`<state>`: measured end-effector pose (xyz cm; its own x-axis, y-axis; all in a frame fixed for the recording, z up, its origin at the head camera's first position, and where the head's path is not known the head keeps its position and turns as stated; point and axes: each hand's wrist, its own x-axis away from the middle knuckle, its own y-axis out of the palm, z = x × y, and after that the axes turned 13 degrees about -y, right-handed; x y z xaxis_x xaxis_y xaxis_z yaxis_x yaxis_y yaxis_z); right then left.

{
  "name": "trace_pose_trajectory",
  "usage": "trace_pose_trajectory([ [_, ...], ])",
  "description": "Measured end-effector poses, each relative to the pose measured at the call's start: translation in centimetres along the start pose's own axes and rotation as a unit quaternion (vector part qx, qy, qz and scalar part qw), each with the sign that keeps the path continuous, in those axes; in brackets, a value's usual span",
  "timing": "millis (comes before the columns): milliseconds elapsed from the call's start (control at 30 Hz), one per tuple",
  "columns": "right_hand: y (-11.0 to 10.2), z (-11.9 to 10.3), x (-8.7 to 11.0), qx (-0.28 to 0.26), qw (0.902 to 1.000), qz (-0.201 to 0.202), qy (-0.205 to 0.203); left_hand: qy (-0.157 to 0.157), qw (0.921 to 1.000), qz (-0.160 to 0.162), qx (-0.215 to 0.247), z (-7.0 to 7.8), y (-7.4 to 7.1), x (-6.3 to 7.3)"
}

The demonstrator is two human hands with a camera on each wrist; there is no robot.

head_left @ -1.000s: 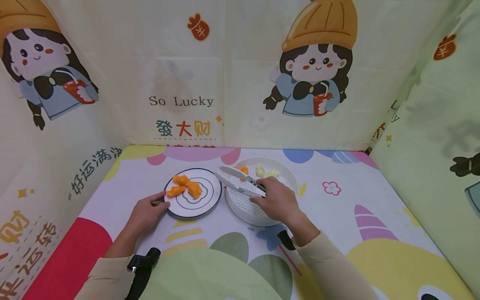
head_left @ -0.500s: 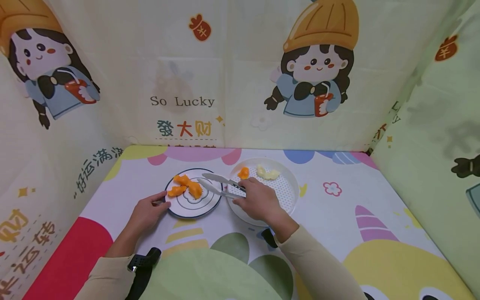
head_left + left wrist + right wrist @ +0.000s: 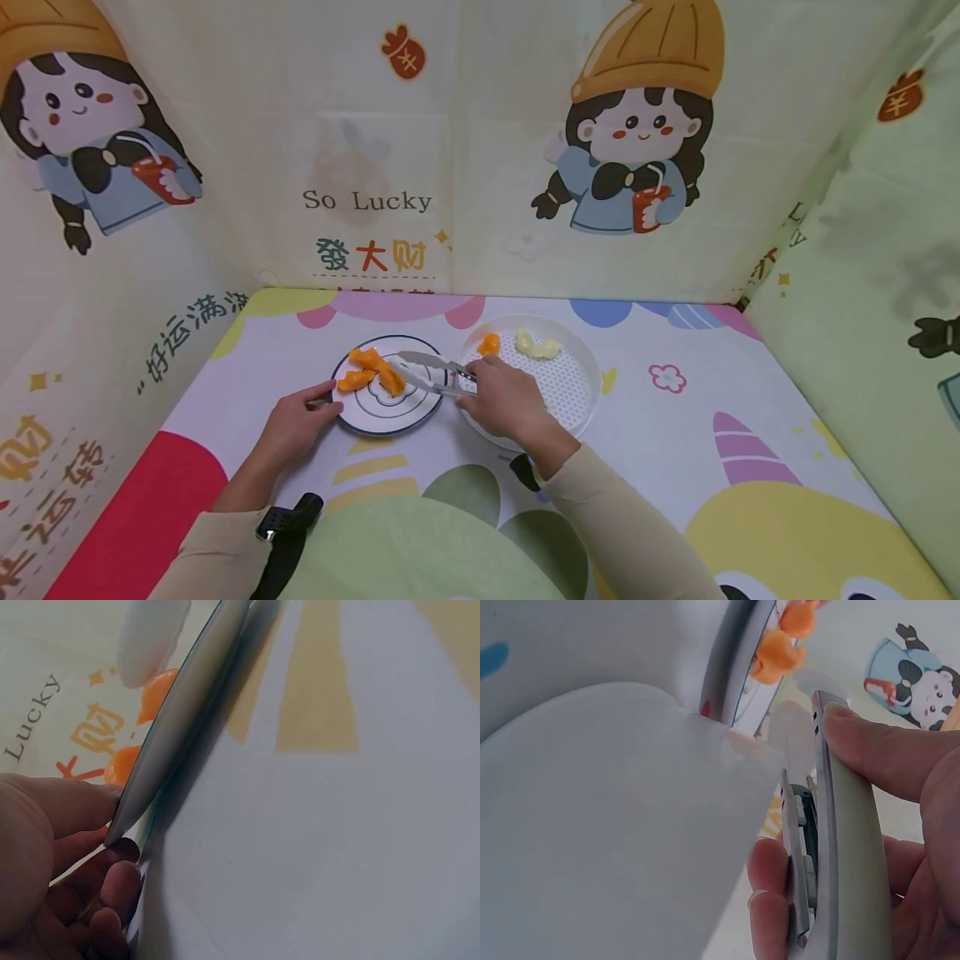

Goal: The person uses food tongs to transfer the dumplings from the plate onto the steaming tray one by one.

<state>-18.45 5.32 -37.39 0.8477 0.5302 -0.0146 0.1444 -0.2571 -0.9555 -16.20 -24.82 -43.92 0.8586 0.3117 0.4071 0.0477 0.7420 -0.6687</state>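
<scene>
My left hand (image 3: 298,425) pinches the left rim of a white plate (image 3: 390,412) with a dark blue edge, thumb above and fingers beneath in the left wrist view. Several orange pieces (image 3: 368,358) with a soft, lumpy look lie on the plate's left half. Gripped in my right hand (image 3: 510,402) are metal tongs (image 3: 441,364), which reach left over the plate. Their arms stand apart, with the tips right at the nearest orange piece (image 3: 392,381). From the right wrist, the tongs' pale handle (image 3: 855,855) shows between thumb and fingers.
Right of the plate, partly under my right hand, stands a round white tray (image 3: 573,387) with a dotted base. It holds one orange piece (image 3: 489,344) and pale yellow pieces (image 3: 536,346). A printed cloth wall (image 3: 480,250) rises behind the table.
My right hand has carried the tongs left from over the tray to over the plate, up to the orange pieces. My left hand keeps its hold on the rim.
</scene>
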Motion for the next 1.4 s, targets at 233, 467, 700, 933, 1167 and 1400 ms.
trace_pose_trajectory([
  [233,0.2,-0.1,-0.2,0.003,1.0000,-0.008,0.001,0.000,1.0000,0.001,0.005,0.1,-0.1,0.1],
  [467,0.2,-0.4,-0.2,0.001,0.9999,-0.015,0.002,0.004,1.0000,0.002,0.005,0.1,-0.1,0.3],
  [700,0.4,-0.8,-0.2,0.001,0.9999,-0.014,-0.009,0.004,1.0000,-0.001,0.006,0.0,0.0,0.1],
  [933,0.6,-1.2,-0.3,-0.016,0.9995,-0.020,-0.018,-0.003,1.0000,-0.001,0.009,-0.1,0.1,0.0],
  [1167,0.3,-0.8,0.2,-0.056,0.9983,-0.010,-0.009,-0.002,0.9999,-0.004,0.013,-0.1,0.1,-0.1],
  [1400,-0.5,0.8,1.6,-0.117,0.9924,0.032,-0.022,-0.003,1.0000,0.001,0.006,-0.1,0.1,0.0],
])
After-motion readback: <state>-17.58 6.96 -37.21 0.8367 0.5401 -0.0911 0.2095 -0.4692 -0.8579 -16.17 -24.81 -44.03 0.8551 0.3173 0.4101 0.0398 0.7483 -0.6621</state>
